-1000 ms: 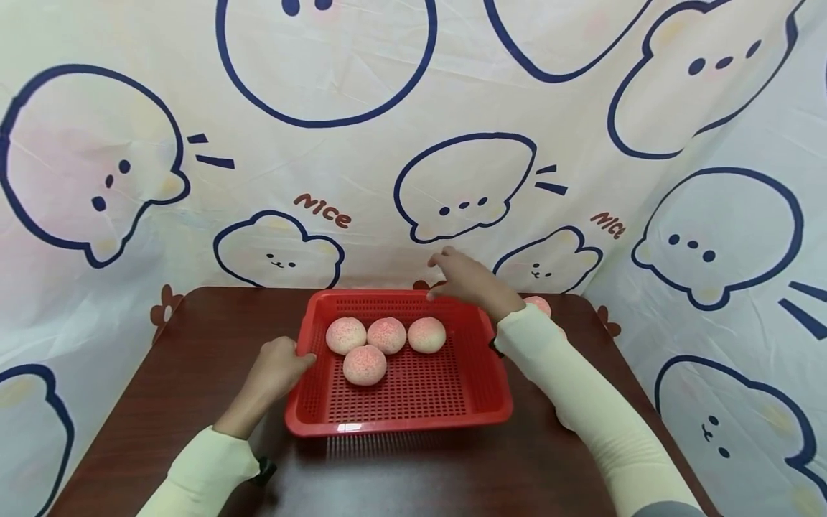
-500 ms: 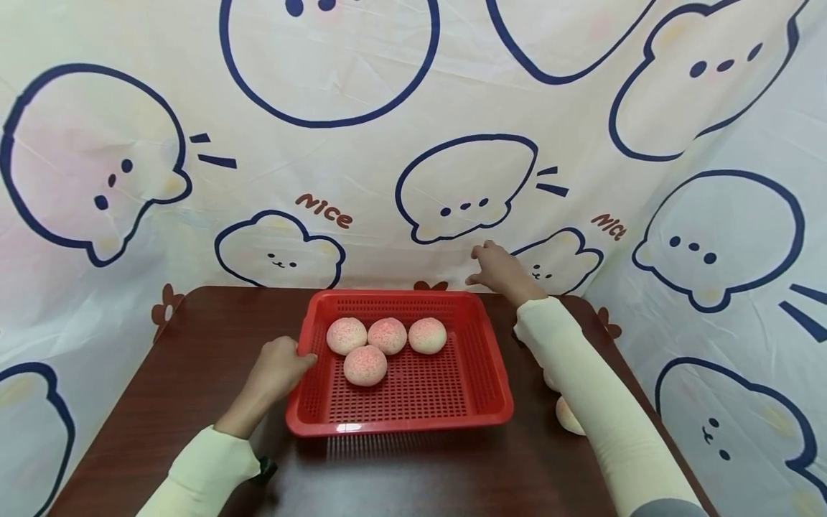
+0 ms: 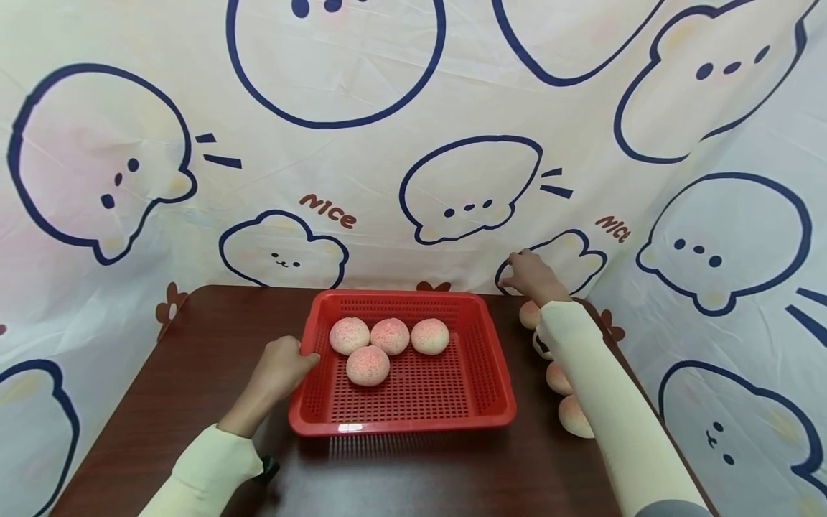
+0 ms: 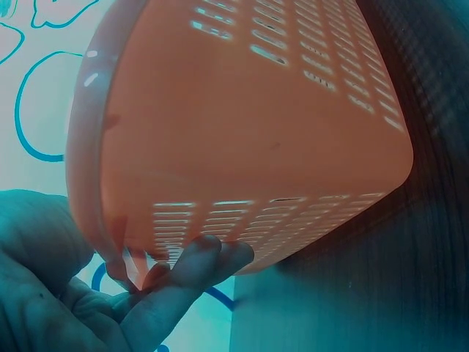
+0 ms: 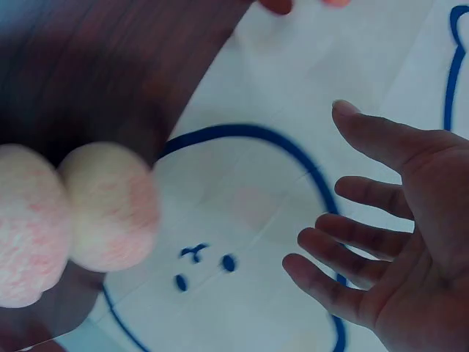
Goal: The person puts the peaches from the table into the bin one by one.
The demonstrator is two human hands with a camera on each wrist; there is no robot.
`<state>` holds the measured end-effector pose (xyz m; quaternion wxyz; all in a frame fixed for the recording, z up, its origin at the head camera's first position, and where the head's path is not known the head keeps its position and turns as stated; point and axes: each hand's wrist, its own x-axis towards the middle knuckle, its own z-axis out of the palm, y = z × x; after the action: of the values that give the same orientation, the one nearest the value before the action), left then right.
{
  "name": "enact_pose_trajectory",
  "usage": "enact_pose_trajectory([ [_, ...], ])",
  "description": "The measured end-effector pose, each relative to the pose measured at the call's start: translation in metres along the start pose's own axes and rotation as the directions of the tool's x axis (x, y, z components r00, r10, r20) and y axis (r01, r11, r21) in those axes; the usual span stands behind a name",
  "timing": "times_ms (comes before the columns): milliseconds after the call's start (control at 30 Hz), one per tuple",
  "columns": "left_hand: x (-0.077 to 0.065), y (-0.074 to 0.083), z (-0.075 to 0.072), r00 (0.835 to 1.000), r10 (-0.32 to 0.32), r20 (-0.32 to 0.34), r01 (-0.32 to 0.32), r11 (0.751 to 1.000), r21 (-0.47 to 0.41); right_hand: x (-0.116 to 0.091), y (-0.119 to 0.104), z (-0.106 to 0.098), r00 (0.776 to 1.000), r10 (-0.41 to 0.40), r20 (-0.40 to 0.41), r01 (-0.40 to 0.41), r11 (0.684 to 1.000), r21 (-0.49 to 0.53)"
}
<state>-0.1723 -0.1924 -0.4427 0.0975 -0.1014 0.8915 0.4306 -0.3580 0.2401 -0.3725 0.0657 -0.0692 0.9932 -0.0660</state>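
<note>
My left hand grips the left rim of a red plastic basket, thumb over the edge. In the left wrist view, the fingers curl against the slotted outer wall of the basket. Inside it, toward the back left, sit several round, pink-speckled cream peaches. Beyond the right back corner, my right hand hovers with nothing in it. The right wrist view has the right hand with fingers spread, apart from two touching peaches.
More peaches stand in a row along the right side of the dark wooden table, partly hidden by the right sleeve. A printed cloth hangs close behind the table and along its sides.
My right hand has moved right, from over the basket's back rim to above the row of peaches, uncovering more of them. The left hand and basket stay put.
</note>
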Motion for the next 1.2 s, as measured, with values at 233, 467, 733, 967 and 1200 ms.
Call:
enact_pose_trajectory([
  [233, 0.0, 0.002, -0.001, 1.0, 0.01, 0.0, -0.01, 1.0, 0.016, -0.002, 0.028, 0.011, 0.999, 0.033, 0.014, -0.034, 0.999, 0.035],
  [467, -0.001, 0.002, -0.001, 1.0, 0.009, -0.001, -0.009, 1.0, 0.023, -0.009, 0.045, 0.022, 0.995, 0.064, 0.07, -0.071, 0.992, 0.107],
  [733, 0.001, 0.001, 0.0, 1.0, 0.004, -0.003, -0.004, 1.0, 0.011, -0.004, 0.061, 0.042, 0.987, 0.076, 0.144, -0.086, 0.994, 0.065],
  [967, 0.001, 0.001, 0.001, 1.0, -0.008, 0.011, 0.008, 1.0, 0.005, -0.007, 0.075, 0.056, 0.974, 0.125, 0.187, -0.147, 0.983, 0.107],
  [1200, 0.0, 0.001, 0.0, 1.0, -0.008, -0.001, 0.008, 1.0, 0.012, -0.009, 0.081, 0.064, 0.951, 0.168, 0.258, -0.217, 0.961, 0.173],
])
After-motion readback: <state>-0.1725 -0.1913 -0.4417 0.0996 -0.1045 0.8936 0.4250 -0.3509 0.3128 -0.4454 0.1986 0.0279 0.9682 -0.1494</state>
